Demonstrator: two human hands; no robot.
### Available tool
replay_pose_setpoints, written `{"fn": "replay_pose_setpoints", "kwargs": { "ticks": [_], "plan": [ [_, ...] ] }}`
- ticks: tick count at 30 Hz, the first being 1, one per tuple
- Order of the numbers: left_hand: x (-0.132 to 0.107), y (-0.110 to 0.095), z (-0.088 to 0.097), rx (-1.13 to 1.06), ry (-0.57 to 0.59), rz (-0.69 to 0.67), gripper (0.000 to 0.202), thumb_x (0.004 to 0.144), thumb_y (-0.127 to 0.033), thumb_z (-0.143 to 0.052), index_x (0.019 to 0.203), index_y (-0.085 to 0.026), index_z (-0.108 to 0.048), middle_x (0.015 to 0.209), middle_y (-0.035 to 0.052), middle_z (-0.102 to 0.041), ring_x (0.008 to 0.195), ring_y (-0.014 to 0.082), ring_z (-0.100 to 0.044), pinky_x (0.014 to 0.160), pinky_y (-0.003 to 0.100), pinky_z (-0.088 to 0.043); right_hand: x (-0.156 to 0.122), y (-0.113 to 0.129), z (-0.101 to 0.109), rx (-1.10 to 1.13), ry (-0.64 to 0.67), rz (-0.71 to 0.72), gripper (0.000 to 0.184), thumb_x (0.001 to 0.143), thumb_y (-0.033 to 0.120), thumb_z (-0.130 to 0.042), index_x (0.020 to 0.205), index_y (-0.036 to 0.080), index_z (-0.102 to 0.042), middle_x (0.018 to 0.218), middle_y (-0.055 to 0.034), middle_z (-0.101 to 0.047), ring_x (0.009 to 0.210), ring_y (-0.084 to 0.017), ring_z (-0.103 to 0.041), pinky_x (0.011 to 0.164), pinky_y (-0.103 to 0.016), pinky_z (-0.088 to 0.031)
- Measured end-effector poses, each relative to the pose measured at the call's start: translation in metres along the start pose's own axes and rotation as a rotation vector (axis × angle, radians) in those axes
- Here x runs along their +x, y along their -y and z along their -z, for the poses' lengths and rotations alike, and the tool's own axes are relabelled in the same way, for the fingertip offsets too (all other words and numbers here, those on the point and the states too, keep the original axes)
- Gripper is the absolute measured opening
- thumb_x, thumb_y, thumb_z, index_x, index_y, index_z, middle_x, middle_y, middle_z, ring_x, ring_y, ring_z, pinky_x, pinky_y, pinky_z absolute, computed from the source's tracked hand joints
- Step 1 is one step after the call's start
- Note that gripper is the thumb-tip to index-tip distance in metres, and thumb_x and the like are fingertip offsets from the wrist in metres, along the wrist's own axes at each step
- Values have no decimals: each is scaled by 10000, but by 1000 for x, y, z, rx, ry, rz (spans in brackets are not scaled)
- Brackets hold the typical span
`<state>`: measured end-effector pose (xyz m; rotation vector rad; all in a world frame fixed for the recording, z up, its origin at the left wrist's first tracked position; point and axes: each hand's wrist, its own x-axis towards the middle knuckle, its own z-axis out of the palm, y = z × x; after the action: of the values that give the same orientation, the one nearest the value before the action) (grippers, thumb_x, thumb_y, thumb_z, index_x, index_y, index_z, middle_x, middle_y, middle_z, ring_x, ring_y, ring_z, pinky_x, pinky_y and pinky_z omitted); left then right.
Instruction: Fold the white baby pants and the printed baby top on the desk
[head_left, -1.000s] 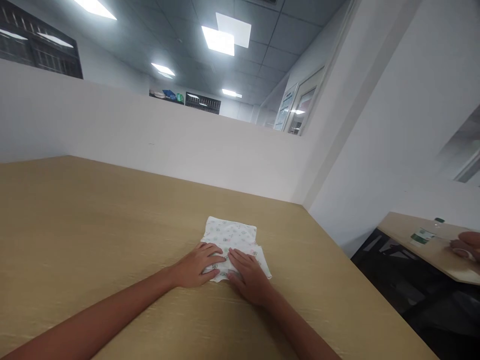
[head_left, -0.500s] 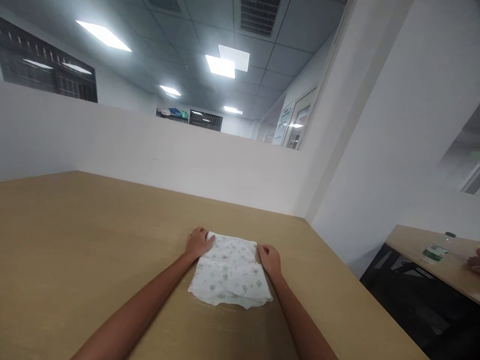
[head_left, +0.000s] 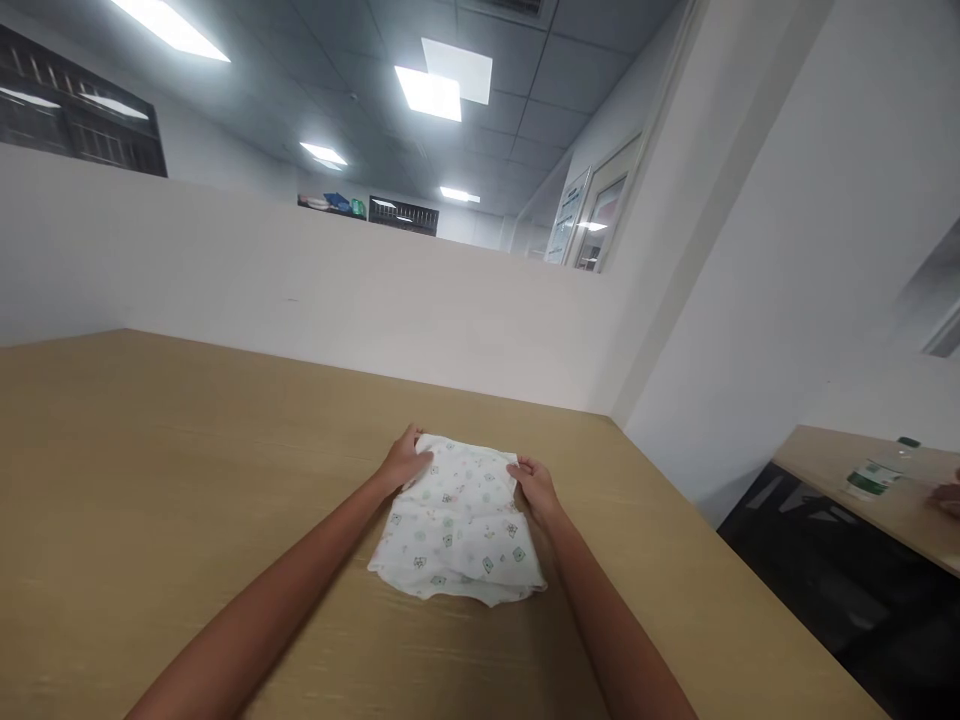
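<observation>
A small white cloth printed with little green and grey figures lies folded on the tan table. Its near edge is wavy and spreads wider than the far edge. At the far left corner, my left hand is closed on the cloth, thumb on top and the other fingers mostly hidden behind the edge. My right hand pinches the far right corner between thumb and fingers. Around the hands the far edge looks slightly raised.
The table ends at a low white partition at the back and a white wall on the right. On another table at the right stands a clear bottle with a green label, near part of another person's hand.
Both hands have gone from resting along the cloth's sides to gripping its far corners, and the far edge has lifted slightly. The camera view has tilted down a little.
</observation>
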<state>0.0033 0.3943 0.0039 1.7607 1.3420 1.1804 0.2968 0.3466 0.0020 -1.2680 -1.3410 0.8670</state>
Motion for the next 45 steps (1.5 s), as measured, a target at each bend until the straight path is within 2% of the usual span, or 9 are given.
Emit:
{"fn": "replay_pose_setpoints", "kwargs": {
  "ticks": [3,9,13,19,26,35,39,41,45],
  "plan": [
    [-1,-7,8,-139,67,1,573,793,-301,-709,1325,-173,-540,1176,102,-672,970,194,-666,752,246,-504,-6,11,-3,93,59,-15,509,652,465,-705,1031,125,-684,1044,-130,-713,905,-227,-675,777,-290,-544],
    [-4,-19,19,-142,121,6,405,739,-516,-750,727,-127,-637,691,39,-608,629,166,-556,562,252,-358,-17,36,-4,65,71,-10,431,668,491,-793,832,104,-698,859,-109,-695,741,-198,-621,635,-266,-473],
    [-15,-35,37,-131,114,-80,340,777,-473,-711,814,-135,-700,811,45,-666,743,186,-585,648,265,-393,-28,55,5,-13,-10,66,413,695,457,-787,925,121,-722,874,-67,-675,772,-179,-583,672,-253,-438],
    [-75,-55,72,23,131,-358,195,859,-315,-620,967,-182,-713,1020,49,-702,978,223,-620,845,307,-444,-68,79,25,-346,88,517,80,779,204,-578,808,157,-636,887,-51,-625,885,-189,-569,803,-276,-426],
    [-145,-53,78,193,192,-611,175,816,-95,-516,935,-192,-598,963,32,-624,948,200,-544,878,328,-395,-113,87,29,-533,224,701,139,773,75,-503,818,175,-589,882,-45,-591,887,-189,-539,830,-299,-401],
    [-177,-59,73,286,495,-739,258,886,-403,-721,791,-197,-599,813,13,-634,955,209,-564,920,363,-361,-142,104,37,-691,700,411,152,718,112,-720,834,209,-729,888,-11,-676,911,-189,-581,823,-273,-438],
    [-178,-54,58,327,368,-593,512,1027,-450,-510,601,-167,-489,638,20,-541,736,170,-527,826,351,-384,-144,102,26,-667,652,362,191,945,364,-660,874,208,-743,900,-33,-696,878,-183,-616,847,-287,-468],
    [-179,-50,50,367,257,-516,461,1038,-447,-468,675,-185,-579,717,39,-591,781,188,-550,830,357,-403,-141,94,19,-638,495,430,301,1023,427,-542,977,204,-739,1004,-68,-697,968,-204,-623,925,-323,-481],
    [-181,-37,42,492,206,-502,445,973,-451,-544,1376,-269,-594,1370,104,-581,1297,289,-487,1073,450,-372,-136,64,8,-740,297,500,408,1042,418,-461,1329,189,-640,1371,-125,-583,1300,-258,-504,1146,-418,-394]
  ]
}}
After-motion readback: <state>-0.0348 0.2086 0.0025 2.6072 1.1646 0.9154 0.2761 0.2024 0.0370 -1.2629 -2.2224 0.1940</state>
